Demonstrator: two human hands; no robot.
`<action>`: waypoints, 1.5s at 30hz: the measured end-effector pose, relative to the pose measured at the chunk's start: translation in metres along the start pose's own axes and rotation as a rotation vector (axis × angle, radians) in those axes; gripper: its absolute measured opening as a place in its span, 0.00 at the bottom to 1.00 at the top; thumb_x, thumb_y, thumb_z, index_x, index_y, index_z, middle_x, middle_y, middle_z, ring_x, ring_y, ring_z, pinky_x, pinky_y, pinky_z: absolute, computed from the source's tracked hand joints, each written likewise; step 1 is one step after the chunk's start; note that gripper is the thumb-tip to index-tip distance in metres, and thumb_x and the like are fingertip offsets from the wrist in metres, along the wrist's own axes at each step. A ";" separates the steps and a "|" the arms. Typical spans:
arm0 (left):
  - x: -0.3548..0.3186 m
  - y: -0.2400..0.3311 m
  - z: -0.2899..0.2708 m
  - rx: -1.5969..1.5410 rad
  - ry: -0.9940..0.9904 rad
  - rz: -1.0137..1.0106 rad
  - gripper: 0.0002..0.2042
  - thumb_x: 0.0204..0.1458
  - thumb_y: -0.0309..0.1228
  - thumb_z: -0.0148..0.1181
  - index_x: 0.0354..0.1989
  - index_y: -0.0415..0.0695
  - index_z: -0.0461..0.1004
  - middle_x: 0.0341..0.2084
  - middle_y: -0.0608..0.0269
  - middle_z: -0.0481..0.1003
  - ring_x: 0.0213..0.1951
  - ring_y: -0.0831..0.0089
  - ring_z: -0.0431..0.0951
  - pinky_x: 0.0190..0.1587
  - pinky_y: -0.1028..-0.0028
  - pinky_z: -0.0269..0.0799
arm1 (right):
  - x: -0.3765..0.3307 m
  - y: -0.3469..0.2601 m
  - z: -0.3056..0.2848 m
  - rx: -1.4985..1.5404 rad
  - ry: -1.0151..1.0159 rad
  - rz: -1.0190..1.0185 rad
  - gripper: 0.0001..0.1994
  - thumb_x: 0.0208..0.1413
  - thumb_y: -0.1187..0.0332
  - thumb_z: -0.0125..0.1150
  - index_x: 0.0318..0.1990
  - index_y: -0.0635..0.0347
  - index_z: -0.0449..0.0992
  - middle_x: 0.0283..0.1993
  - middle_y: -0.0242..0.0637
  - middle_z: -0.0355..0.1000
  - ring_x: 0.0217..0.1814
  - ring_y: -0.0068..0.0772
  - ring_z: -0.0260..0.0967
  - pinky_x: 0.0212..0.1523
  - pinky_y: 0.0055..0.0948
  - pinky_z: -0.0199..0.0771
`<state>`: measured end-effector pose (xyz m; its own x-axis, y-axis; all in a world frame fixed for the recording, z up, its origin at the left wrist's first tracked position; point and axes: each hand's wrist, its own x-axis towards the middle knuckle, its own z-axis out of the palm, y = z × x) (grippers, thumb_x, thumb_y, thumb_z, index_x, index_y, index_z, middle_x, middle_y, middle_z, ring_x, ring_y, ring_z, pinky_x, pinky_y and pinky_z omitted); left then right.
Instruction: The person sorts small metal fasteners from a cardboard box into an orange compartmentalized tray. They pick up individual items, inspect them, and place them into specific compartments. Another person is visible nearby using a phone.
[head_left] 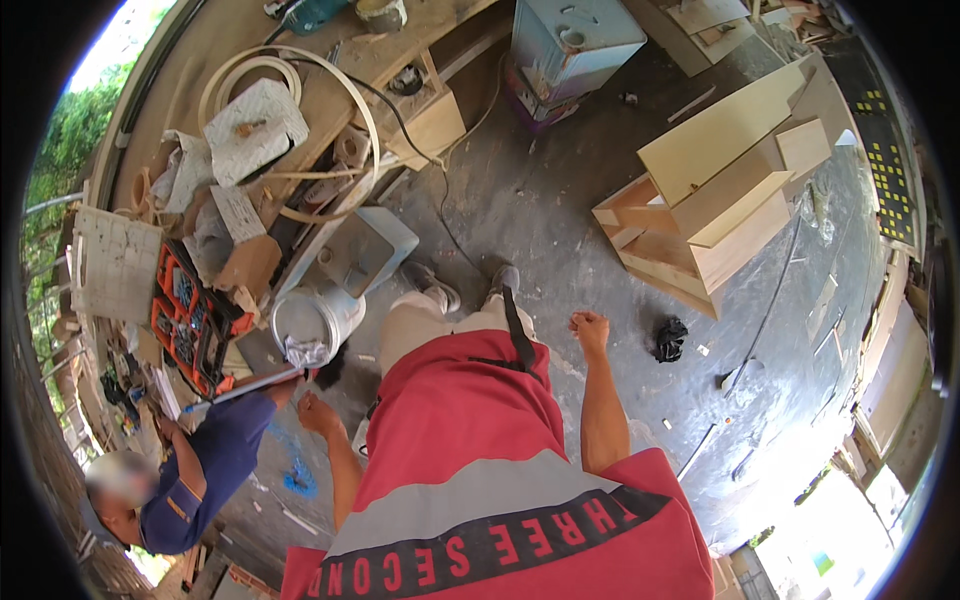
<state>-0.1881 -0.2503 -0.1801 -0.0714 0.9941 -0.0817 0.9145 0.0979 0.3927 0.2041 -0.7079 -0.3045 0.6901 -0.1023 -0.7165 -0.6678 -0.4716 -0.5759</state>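
My arms hang on either side of my red shirt. My left hand (319,414) is low at my side with its fingers curled in and nothing visible in them. It is nearest to a white bucket (345,312) with a crumpled cloth (306,351) at its rim. My right hand (590,328) hangs over the dark floor, fingers loosely closed, touching nothing. To the right of it lies a crumpled black plastic bag (670,339). Farther off on that side stands a light plywood cabinet carcass (700,265) with open compartments.
At left, a co-worker in dark blue (205,480) is beside an orange-black organizer case (185,315) of small hardware. A cluttered workbench (400,50) carries coiled edging strip (368,110). A square metal can (575,60) stands ahead. A cable (445,200) crosses the floor near my shoes.
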 end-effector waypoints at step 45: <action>0.024 0.160 0.425 0.532 -0.699 0.843 0.24 0.49 0.40 0.63 0.57 0.49 0.73 0.48 0.39 0.71 0.44 0.43 0.75 0.42 0.44 0.70 | 0.752 -0.180 0.521 -0.778 0.208 -0.525 0.12 0.62 0.68 0.54 0.47 0.60 0.80 0.54 0.52 0.75 0.53 0.51 0.77 0.50 0.48 0.81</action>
<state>0.1257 -0.2301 -0.5090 0.7040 0.4813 -0.5223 0.6313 -0.7610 0.1497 0.6982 -0.2434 -0.9449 0.9341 0.1691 -0.3143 0.0606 -0.9430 -0.3272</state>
